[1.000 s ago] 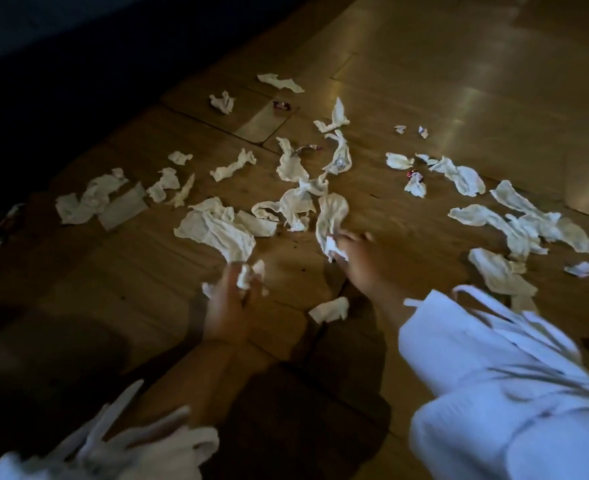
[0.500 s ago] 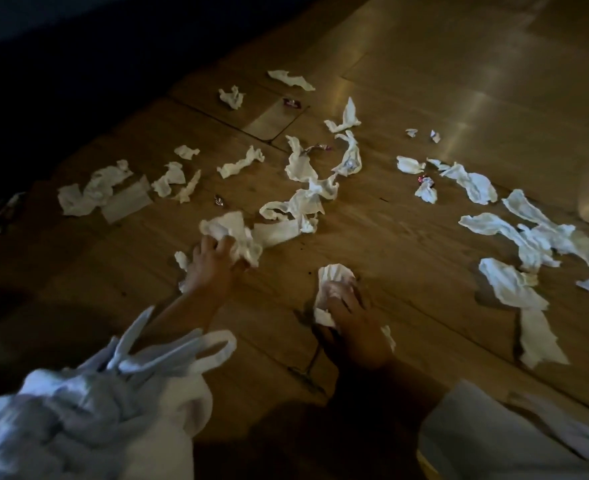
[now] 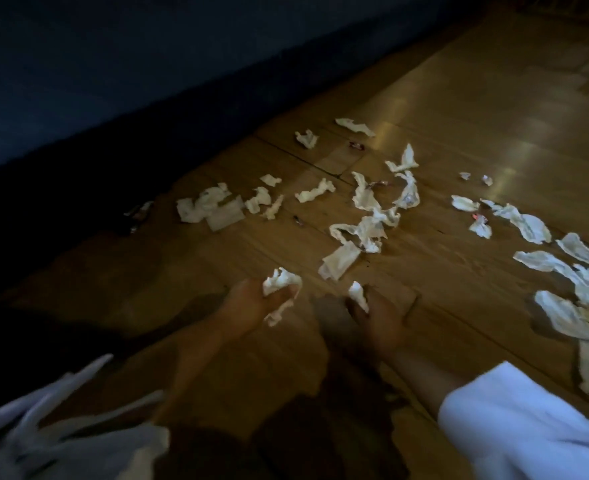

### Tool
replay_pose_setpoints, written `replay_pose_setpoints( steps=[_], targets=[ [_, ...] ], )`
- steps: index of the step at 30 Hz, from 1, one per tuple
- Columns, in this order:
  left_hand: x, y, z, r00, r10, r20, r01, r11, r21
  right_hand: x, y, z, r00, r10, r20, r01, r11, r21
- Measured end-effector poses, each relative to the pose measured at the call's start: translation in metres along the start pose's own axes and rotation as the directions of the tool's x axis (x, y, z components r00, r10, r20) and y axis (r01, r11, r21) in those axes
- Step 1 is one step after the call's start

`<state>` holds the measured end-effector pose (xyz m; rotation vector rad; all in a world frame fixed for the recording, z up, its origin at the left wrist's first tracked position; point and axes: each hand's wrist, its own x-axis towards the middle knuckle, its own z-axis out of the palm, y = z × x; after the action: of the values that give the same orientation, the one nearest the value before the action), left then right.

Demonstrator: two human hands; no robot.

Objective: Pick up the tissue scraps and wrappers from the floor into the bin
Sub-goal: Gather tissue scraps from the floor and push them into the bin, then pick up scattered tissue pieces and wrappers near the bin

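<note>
Left hand (image 3: 248,306), right hand (image 3: 381,318) now off floor (image 3: 459,126), each grip around tissue scraps (image 3: 281,280).

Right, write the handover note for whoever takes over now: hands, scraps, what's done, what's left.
Left hand grips a crumpled tissue wad. Right hand grips a smaller tissue scrap.
Both hands are low over the wooden floor. No bin is in view.
Done: those two pieces are in hand, not binned.
Left: the flat scrap just ahead, the middle cluster, the left group, the right group, and small wrappers such as the far wrapper.
</note>
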<state>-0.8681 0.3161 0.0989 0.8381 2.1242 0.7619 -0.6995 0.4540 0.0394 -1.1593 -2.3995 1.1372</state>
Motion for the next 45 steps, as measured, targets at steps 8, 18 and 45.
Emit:
replay_pose_setpoints(
  steps=[8, 18, 45],
  targets=[
    [-0.129, -0.017, -0.185, 0.999, -0.042, 0.014, 0.043, 0.996, -0.075, 0.001, -0.241, 0.053, 0.931, -0.135, 0.339, -0.004, 0.925, 0.38],
    [-0.258, -0.111, -0.351, 0.817, -0.071, -0.572, 0.005, 0.993, -0.115, -0.054, -0.506, 0.172, 0.839, -0.455, 0.298, 0.222, 0.786, 0.577],
    [-0.281, -0.204, -0.351, 0.768, -0.454, -0.451, 0.567, 0.81, 0.151, -0.093, -0.51, 0.249, 0.58, -0.535, 0.615, 0.803, 0.504, -0.319]
  ],
)
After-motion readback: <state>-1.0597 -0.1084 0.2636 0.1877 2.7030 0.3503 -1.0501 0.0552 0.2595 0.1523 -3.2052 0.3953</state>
